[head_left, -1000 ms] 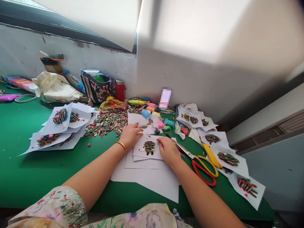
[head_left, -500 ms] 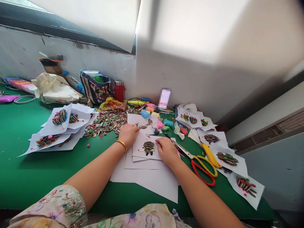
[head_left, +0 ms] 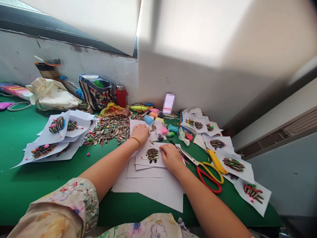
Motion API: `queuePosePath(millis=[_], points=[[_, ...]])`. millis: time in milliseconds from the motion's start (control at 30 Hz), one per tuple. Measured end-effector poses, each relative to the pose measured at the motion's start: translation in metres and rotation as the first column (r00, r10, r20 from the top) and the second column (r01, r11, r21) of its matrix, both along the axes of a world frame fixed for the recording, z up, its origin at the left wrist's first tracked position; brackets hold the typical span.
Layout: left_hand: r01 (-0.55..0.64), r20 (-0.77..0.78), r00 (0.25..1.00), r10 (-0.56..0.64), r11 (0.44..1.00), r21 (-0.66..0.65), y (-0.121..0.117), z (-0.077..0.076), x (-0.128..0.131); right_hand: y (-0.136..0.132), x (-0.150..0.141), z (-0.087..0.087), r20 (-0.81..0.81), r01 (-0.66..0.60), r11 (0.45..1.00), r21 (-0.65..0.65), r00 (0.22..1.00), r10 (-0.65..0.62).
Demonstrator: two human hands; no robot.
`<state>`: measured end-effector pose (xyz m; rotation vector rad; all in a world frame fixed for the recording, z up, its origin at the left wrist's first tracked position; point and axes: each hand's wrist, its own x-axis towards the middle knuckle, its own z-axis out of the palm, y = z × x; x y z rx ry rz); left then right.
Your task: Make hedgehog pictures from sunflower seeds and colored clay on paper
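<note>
A small white paper card (head_left: 143, 160) lies on a stack of larger white sheets (head_left: 160, 190) in front of me. On it is a hedgehog picture (head_left: 152, 154) made of striped sunflower seeds, with dark feet and a small pink dot at its nose. My right hand (head_left: 172, 158) pinches the card's right edge. My left hand (head_left: 140, 135), wearing a gold bracelet, is over a paper scrap (head_left: 135, 123) just behind the card, where a few loose seeds (head_left: 154, 128) lie. Its fingers are bent together; anything between them is hidden.
Red-and-yellow scissors (head_left: 210, 175) and a yellow cutter (head_left: 217, 161) lie right of my right hand. A sunflower seed heap (head_left: 111, 129) spreads behind my left hand. Finished cards lie left (head_left: 53, 129) and right (head_left: 235, 163). Coloured clay packets (head_left: 173, 129), bags and a red bottle (head_left: 121, 96) stand behind.
My left hand has moved right and slightly forward, over the loose seeds on the scrap. My right hand stays at the card's edge. The view has shifted slightly.
</note>
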<state>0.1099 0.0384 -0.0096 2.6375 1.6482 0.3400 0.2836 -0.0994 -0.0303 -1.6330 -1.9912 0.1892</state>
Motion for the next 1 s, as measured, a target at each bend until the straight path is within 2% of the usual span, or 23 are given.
queuePosePath(millis=[133,300,333,400,467,567,733,867,933,1000], points=[[0.024,0.070,0.997,-0.026,0.999,0.026,-0.010,0.012,-0.004,-0.001,0.000,0.001,-0.013,-0.004,1.000,-0.006,1.000,0.004],[0.049,0.232,0.972,-0.043,0.999,-0.020,-0.039,0.024,-0.015,-0.004,0.000,0.008,-0.101,-0.009,0.999,0.042,0.995,0.013],[0.083,0.398,0.917,-0.037,0.991,-0.101,-0.046,0.023,-0.016,-0.005,-0.001,0.010,-0.133,-0.014,0.998,0.064,0.991,0.023],[0.228,0.649,0.761,-0.024,0.946,-0.231,-0.062,0.018,-0.018,-0.007,-0.004,0.013,-0.212,-0.037,0.993,0.115,0.975,0.061],[0.304,0.753,0.658,0.002,0.914,-0.268,-0.076,0.012,-0.018,-0.009,-0.007,0.016,-0.303,-0.065,0.984,0.167,0.946,0.113],[0.331,0.797,0.603,0.018,0.904,-0.271,-0.093,0.006,-0.016,-0.011,-0.010,0.017,-0.426,-0.092,0.975,0.204,0.888,0.173],[0.382,0.769,0.635,-0.074,0.895,-0.230,-0.105,0.009,-0.016,-0.012,-0.011,0.020,-0.532,-0.119,0.974,0.194,0.822,0.206],[0.341,0.758,0.647,-0.078,0.919,-0.197,-0.103,0.008,-0.022,-0.010,-0.009,0.016,-0.596,-0.077,0.990,0.118,0.792,0.133],[0.290,0.773,0.632,-0.046,0.939,-0.182,-0.099,0.005,-0.025,-0.009,-0.007,0.011,-0.645,-0.072,0.996,0.044,0.760,0.083],[0.247,0.798,0.602,-0.009,0.953,-0.176,-0.093,0.001,-0.028,-0.008,-0.003,0.006,-0.644,-0.073,0.997,-0.038,0.765,0.031]])
